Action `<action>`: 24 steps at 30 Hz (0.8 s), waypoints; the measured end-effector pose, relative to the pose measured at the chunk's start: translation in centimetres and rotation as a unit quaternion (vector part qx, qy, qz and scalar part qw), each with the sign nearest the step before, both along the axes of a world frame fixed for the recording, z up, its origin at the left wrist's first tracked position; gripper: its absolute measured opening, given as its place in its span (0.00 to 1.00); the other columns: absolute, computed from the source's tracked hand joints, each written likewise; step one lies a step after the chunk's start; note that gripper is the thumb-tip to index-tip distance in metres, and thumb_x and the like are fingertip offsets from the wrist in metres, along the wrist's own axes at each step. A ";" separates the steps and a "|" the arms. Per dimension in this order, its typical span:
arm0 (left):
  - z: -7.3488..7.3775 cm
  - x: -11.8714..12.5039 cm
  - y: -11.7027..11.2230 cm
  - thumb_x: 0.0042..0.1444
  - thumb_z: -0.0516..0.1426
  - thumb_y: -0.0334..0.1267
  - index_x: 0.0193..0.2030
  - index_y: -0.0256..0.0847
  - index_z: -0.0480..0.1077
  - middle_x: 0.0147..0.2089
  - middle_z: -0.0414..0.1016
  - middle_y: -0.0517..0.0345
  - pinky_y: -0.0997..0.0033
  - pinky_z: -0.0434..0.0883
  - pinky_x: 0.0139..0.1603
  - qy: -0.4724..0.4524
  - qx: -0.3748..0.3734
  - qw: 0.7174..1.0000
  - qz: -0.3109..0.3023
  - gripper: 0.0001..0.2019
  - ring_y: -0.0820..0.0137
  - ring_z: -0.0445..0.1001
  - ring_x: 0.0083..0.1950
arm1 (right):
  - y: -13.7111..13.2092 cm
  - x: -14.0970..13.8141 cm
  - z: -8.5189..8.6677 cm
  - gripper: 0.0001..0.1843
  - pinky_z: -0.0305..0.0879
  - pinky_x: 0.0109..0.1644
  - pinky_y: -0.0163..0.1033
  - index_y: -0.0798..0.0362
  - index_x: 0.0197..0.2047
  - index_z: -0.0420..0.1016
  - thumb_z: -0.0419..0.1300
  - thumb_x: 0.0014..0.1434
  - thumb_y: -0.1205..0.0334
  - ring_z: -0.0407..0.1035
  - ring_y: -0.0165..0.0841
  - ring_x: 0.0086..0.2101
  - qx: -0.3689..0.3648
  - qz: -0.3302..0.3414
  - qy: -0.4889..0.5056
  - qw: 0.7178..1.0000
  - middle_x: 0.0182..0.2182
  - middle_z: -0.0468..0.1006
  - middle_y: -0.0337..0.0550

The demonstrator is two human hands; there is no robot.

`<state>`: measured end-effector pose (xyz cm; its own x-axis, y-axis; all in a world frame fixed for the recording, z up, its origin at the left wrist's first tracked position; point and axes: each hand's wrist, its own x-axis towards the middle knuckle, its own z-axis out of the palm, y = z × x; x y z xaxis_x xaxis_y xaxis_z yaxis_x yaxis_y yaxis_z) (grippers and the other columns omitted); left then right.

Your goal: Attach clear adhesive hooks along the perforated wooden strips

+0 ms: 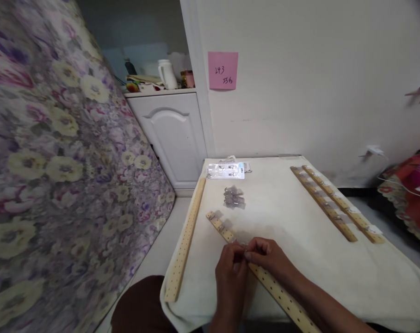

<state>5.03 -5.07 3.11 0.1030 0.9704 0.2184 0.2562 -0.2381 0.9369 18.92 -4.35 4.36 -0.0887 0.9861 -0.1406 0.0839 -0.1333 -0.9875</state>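
A long wooden strip with rows of holes (227, 231) lies slanted across the cloth-covered table (286, 217). My left hand (231, 273) and my right hand (270, 256) meet over its middle, fingers pinched together on a tiny piece I cannot make out. A few small clear parts sit on the strip's far end. A small pile of clear pieces (234, 198) lies beyond my hands. Behind the pile rests a clear blister pack (226, 170).
Another holed strip (185, 240) lies along the table's left edge. Two more strips (336, 203) lie side by side at the right. A floral mattress (67, 162) leans at the left. A white cabinet (173, 136) and a pink note (223, 70) are behind.
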 end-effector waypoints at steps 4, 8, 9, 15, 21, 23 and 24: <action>-0.7 -0.1 -0.2 0.54 0.56 0.37 0.35 0.41 0.68 0.36 0.72 0.59 0.71 0.69 0.41 -0.059 -0.036 0.998 -0.007 0.03 0.70 0.71 0.39 | -0.5 0.2 -0.3 0.12 0.59 0.30 0.34 0.53 0.26 0.71 0.64 0.47 0.52 0.65 0.30 0.25 0.004 0.007 -0.010 1.000 0.21 0.71 0.36; -1.3 -0.2 -0.2 0.52 0.59 0.38 0.35 0.40 0.68 0.34 0.71 0.60 0.73 0.69 0.39 -0.123 -0.089 0.988 -0.018 0.06 0.70 0.71 0.37 | -0.7 1.3 -0.3 0.09 0.59 0.30 0.34 0.53 0.30 0.72 0.61 0.52 0.55 0.63 0.29 0.26 0.040 -0.026 -0.029 0.998 0.23 0.70 0.35; -1.4 -0.2 -0.3 0.51 0.59 0.38 0.35 0.40 0.68 0.33 0.70 0.60 0.73 0.68 0.39 -0.131 -0.101 0.986 -0.021 0.06 0.71 0.71 0.37 | -0.7 1.6 -0.4 0.09 0.58 0.30 0.34 0.52 0.32 0.72 0.60 0.53 0.55 0.63 0.29 0.26 0.052 -0.049 -0.046 0.996 0.23 0.70 0.35; -1.3 -0.2 -0.9 0.50 0.60 0.38 0.34 0.39 0.67 0.32 0.71 0.61 0.74 0.68 0.38 -0.130 -0.145 0.980 -0.039 0.07 0.71 0.70 0.36 | 0.3 2.6 -1.6 0.10 0.57 0.27 0.33 0.53 0.36 0.71 0.60 0.53 0.55 0.61 0.28 0.24 0.042 -0.024 -0.063 0.997 0.24 0.69 0.35; -2.3 -0.6 -1.3 0.51 0.59 0.40 0.38 0.40 0.67 0.32 0.73 0.61 0.74 0.68 0.36 -0.091 -0.160 0.983 -0.021 0.10 0.71 0.72 0.34 | 0.4 2.2 -3.2 0.05 0.52 0.24 0.31 0.52 0.30 0.68 0.59 0.50 0.60 0.57 0.25 0.20 0.005 0.001 -0.011 1.000 0.19 0.66 0.32; -2.9 -0.9 -1.3 0.52 0.58 0.40 0.39 0.41 0.67 0.32 0.74 0.60 0.74 0.68 0.36 -0.070 -0.154 0.985 -0.007 0.10 0.71 0.72 0.34 | 0.4 2.3 -3.7 0.06 0.51 0.23 0.31 0.52 0.33 0.68 0.59 0.50 0.61 0.57 0.25 0.19 0.000 0.009 -0.007 1.000 0.19 0.65 0.31; -3.1 -1.0 -1.3 0.52 0.58 0.40 0.40 0.41 0.67 0.33 0.74 0.60 0.74 0.68 0.36 -0.061 -0.151 0.987 -0.001 0.09 0.71 0.72 0.34 | 0.4 2.3 -3.9 0.07 0.51 0.23 0.31 0.52 0.34 0.68 0.59 0.50 0.61 0.56 0.25 0.19 0.000 0.010 -0.007 1.000 0.19 0.65 0.31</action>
